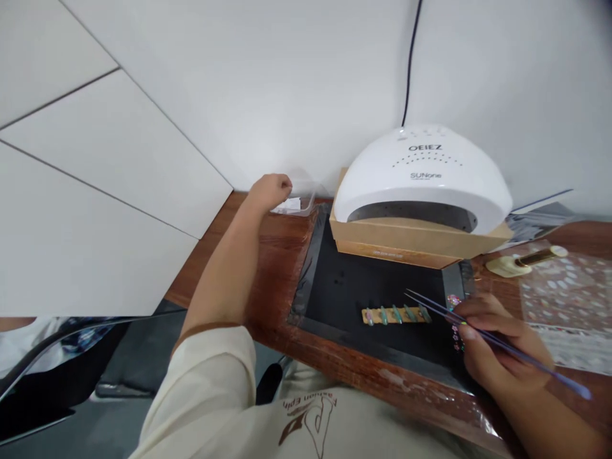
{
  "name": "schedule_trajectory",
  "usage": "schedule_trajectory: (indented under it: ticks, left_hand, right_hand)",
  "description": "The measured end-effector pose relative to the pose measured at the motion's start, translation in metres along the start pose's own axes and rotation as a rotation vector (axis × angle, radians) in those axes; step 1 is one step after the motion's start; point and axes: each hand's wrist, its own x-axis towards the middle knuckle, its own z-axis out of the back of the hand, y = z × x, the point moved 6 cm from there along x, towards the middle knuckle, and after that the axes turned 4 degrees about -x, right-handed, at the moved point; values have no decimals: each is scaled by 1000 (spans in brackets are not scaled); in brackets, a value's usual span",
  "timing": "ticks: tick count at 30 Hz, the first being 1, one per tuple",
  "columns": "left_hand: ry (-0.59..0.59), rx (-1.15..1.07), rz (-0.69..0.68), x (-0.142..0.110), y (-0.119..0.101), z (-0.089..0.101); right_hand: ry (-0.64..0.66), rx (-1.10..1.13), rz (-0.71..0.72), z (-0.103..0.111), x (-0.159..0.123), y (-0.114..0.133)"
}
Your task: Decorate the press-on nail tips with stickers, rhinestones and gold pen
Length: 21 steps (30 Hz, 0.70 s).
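Note:
My right hand [507, 347] grips a pair of purple tweezers [530, 363], their thin tips apart and pointing left. Just left of the tips and below them lies a tan strip [375, 317] carrying several teal and pinkish false nails [398, 315]. Small colourful gems [455, 299] lie beside my right fingers on the dark mat [344, 287]. My left hand [271, 190] is stretched out at the back, over a clear plastic box [308, 205] with white paper pieces [289, 204] inside. Its fingers are curled together, and whatever they might hold is hidden.
A white nail lamp [423, 175] sits on an open cardboard box [396, 245] against the wall, its black cable [408, 70] running upward. A gold-capped bottle [509, 264] lies right, near clear sheets of small decorations [568, 290]. At left, a white panel [95, 223] borders the table.

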Motion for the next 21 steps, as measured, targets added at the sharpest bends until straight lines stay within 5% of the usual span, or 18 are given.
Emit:
schedule_trajectory:
  ticks: [3,6,10,15,21]
  left_hand:
    - [-53,-54,-126,-36,-23,-3]
    - [-234,-208,-400,-88,-50,2]
    - [-85,-296,-697,-153,-78,-12]
    - [30,-355,-905,-206,-119,-18]
    - [182,-246,-1130,-242,-184,-26]
  right_hand:
    - [36,-40,32,-1,4,7]
    - [63,-98,110,-4,12,21]
    - [6,-149,282,-6,22,41]
    - [-114,-203,430,3,30,62]
    - [-260,-295,522,66,3,90]
